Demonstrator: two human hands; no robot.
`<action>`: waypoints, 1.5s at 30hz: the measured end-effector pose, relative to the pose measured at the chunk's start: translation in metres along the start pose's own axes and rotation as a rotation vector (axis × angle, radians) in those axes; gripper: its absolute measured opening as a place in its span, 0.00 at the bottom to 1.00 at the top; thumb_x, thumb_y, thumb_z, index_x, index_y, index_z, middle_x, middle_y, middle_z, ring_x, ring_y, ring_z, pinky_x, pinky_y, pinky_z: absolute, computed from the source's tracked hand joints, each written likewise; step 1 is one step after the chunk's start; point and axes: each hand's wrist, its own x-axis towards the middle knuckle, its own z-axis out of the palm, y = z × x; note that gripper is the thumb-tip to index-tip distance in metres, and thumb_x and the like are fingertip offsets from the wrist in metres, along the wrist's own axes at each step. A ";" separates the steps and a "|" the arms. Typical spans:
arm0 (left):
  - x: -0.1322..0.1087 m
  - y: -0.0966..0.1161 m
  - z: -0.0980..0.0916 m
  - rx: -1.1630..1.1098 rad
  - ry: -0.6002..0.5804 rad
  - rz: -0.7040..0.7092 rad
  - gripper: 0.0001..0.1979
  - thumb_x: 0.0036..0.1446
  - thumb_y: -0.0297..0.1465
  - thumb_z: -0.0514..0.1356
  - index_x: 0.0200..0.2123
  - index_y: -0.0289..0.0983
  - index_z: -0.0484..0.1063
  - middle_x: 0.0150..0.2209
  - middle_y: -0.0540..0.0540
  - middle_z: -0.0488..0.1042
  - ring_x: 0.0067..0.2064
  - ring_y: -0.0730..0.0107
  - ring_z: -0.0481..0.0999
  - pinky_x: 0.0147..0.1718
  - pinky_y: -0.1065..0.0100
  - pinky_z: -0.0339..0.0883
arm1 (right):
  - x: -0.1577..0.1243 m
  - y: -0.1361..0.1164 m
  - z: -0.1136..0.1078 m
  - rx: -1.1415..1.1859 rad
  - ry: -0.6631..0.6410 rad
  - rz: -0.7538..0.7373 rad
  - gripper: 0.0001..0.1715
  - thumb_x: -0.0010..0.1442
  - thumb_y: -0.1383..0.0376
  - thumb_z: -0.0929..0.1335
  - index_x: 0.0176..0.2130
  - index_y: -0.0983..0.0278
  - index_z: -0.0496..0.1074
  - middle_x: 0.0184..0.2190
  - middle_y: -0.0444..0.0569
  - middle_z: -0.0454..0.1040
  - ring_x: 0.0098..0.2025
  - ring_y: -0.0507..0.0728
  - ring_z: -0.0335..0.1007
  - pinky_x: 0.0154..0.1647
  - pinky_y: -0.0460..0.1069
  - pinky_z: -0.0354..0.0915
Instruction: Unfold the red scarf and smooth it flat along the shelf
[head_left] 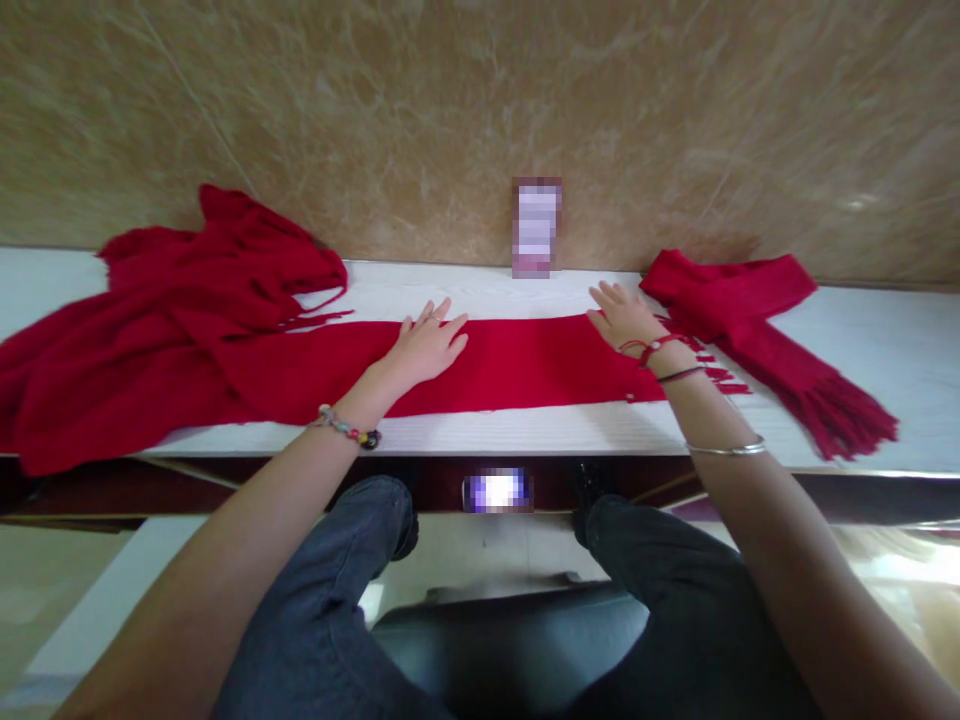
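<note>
A red scarf (525, 365) lies stretched flat along the white table, its fringed end at the right. My left hand (429, 345) rests on it near the middle, fingers spread, holding nothing. Over the scarf's far edge near the right end is my right hand (626, 318), open with its fingers apart. To the left, a loose heap of red cloth (217, 270) runs into the flat part; where one piece ends and another begins is unclear. A folded red scarf (735, 315) with a fringe lies crossed over itself to the right of my right hand.
A marbled wall (450, 120) rises behind the white table (480, 435). A blurred-out upright object (536, 225) leans at the wall. Below the table's front edge is a blurred-out lit object (497, 491). My legs and a dark seat (510, 645) are beneath.
</note>
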 end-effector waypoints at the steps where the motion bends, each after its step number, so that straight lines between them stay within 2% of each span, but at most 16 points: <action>1: 0.002 0.006 -0.001 -0.035 -0.016 0.017 0.26 0.65 0.41 0.39 0.64 0.43 0.53 0.69 0.44 0.42 0.68 0.51 0.42 0.61 0.47 0.45 | 0.005 -0.013 0.001 0.014 -0.024 -0.033 0.31 0.66 0.59 0.54 0.64 0.68 0.53 0.66 0.59 0.50 0.66 0.66 0.46 0.61 0.67 0.50; 4: 0.006 0.023 0.004 -0.066 -0.038 0.074 0.28 0.65 0.44 0.39 0.65 0.44 0.49 0.69 0.44 0.40 0.68 0.52 0.40 0.62 0.47 0.44 | 0.011 -0.038 0.010 0.037 -0.114 -0.107 0.31 0.66 0.58 0.54 0.64 0.67 0.53 0.66 0.57 0.49 0.67 0.65 0.44 0.62 0.66 0.49; 6: 0.007 0.027 0.011 -0.054 -0.078 0.099 0.28 0.65 0.45 0.39 0.66 0.44 0.47 0.69 0.45 0.40 0.68 0.52 0.39 0.62 0.46 0.41 | 0.009 -0.037 0.018 0.036 -0.172 -0.123 0.31 0.66 0.58 0.55 0.64 0.67 0.54 0.66 0.58 0.51 0.67 0.65 0.45 0.62 0.66 0.49; 8: 0.006 0.027 0.017 -0.051 -0.125 0.105 0.29 0.65 0.46 0.38 0.66 0.44 0.46 0.69 0.46 0.40 0.68 0.52 0.39 0.62 0.45 0.40 | 0.006 -0.022 0.027 0.038 -0.183 -0.087 0.30 0.66 0.58 0.55 0.63 0.67 0.56 0.65 0.59 0.53 0.66 0.65 0.46 0.62 0.67 0.49; 12: 0.004 0.023 0.021 -0.044 -0.135 0.106 0.29 0.65 0.46 0.37 0.67 0.44 0.44 0.69 0.46 0.39 0.68 0.52 0.39 0.63 0.46 0.38 | 0.001 0.029 0.042 0.110 -0.058 0.036 0.29 0.65 0.57 0.56 0.61 0.64 0.59 0.63 0.59 0.57 0.65 0.66 0.50 0.59 0.69 0.52; 15: 0.004 0.023 0.020 -0.043 -0.144 0.104 0.29 0.65 0.45 0.37 0.67 0.44 0.44 0.69 0.46 0.39 0.68 0.52 0.39 0.63 0.47 0.39 | -0.005 0.063 0.046 0.138 -0.016 0.128 0.28 0.65 0.59 0.57 0.59 0.71 0.62 0.60 0.68 0.59 0.62 0.70 0.54 0.57 0.69 0.53; 18: 0.005 0.025 0.018 -0.036 -0.127 0.118 0.29 0.65 0.45 0.38 0.66 0.44 0.45 0.69 0.45 0.41 0.68 0.52 0.40 0.62 0.46 0.40 | -0.012 0.077 0.042 0.121 0.036 0.182 0.27 0.64 0.60 0.57 0.56 0.73 0.64 0.58 0.73 0.61 0.61 0.73 0.56 0.54 0.74 0.53; 20: 0.006 0.025 0.018 -0.038 -0.102 0.123 0.29 0.65 0.45 0.39 0.66 0.44 0.47 0.68 0.45 0.43 0.68 0.52 0.42 0.62 0.47 0.42 | -0.015 0.069 0.034 0.111 0.148 0.155 0.25 0.64 0.60 0.58 0.56 0.69 0.64 0.59 0.70 0.60 0.62 0.73 0.54 0.55 0.75 0.51; 22: 0.006 0.024 0.019 -0.049 -0.083 0.123 0.28 0.65 0.46 0.40 0.65 0.44 0.49 0.68 0.44 0.45 0.67 0.53 0.44 0.62 0.48 0.42 | -0.017 0.048 0.026 0.108 0.247 0.081 0.26 0.63 0.60 0.59 0.57 0.69 0.63 0.61 0.68 0.57 0.64 0.71 0.50 0.59 0.72 0.48; 23: 0.007 0.023 0.019 -0.055 -0.078 0.124 0.28 0.64 0.46 0.40 0.65 0.44 0.49 0.68 0.44 0.45 0.67 0.53 0.44 0.62 0.48 0.42 | -0.018 0.034 0.022 0.115 0.257 0.033 0.27 0.64 0.61 0.59 0.58 0.71 0.62 0.62 0.68 0.56 0.65 0.70 0.48 0.60 0.70 0.47; 25: 0.007 0.023 0.020 -0.066 -0.076 0.128 0.29 0.64 0.46 0.40 0.65 0.44 0.49 0.68 0.44 0.44 0.68 0.53 0.43 0.62 0.48 0.41 | -0.021 0.003 0.018 0.153 0.211 -0.096 0.29 0.64 0.62 0.59 0.59 0.75 0.60 0.63 0.67 0.55 0.65 0.68 0.47 0.63 0.65 0.48; 27: 0.007 0.023 0.020 -0.070 -0.083 0.126 0.29 0.64 0.46 0.39 0.66 0.45 0.49 0.68 0.45 0.43 0.68 0.53 0.43 0.62 0.47 0.40 | -0.025 -0.024 0.019 0.209 0.146 -0.254 0.30 0.64 0.61 0.59 0.61 0.74 0.59 0.64 0.64 0.54 0.66 0.65 0.46 0.64 0.63 0.49; 29: 0.007 0.023 0.020 -0.065 -0.090 0.121 0.29 0.64 0.46 0.39 0.66 0.45 0.48 0.69 0.45 0.43 0.68 0.53 0.42 0.62 0.47 0.40 | -0.027 -0.040 0.024 0.253 0.060 -0.393 0.29 0.64 0.60 0.58 0.60 0.72 0.60 0.63 0.61 0.56 0.66 0.63 0.47 0.64 0.61 0.50; 33: 0.008 0.024 0.020 -0.062 -0.087 0.120 0.29 0.64 0.46 0.39 0.65 0.45 0.49 0.68 0.46 0.44 0.68 0.54 0.42 0.62 0.48 0.40 | -0.028 -0.044 0.035 0.306 -0.038 -0.516 0.26 0.65 0.60 0.57 0.58 0.67 0.64 0.61 0.57 0.62 0.64 0.60 0.53 0.63 0.62 0.53; 40: 0.009 0.024 0.022 -0.069 -0.072 0.124 0.29 0.64 0.45 0.39 0.65 0.44 0.50 0.68 0.45 0.45 0.68 0.53 0.43 0.62 0.47 0.41 | -0.027 -0.043 0.033 0.301 -0.031 -0.492 0.26 0.65 0.62 0.57 0.58 0.69 0.65 0.60 0.59 0.62 0.64 0.60 0.54 0.63 0.60 0.53; 45: 0.008 0.026 0.019 -0.067 -0.089 0.109 0.29 0.64 0.45 0.39 0.65 0.44 0.49 0.68 0.46 0.44 0.68 0.54 0.42 0.62 0.49 0.40 | -0.033 -0.046 0.029 0.283 -0.026 -0.453 0.26 0.64 0.64 0.57 0.58 0.68 0.64 0.60 0.56 0.63 0.63 0.58 0.55 0.63 0.61 0.54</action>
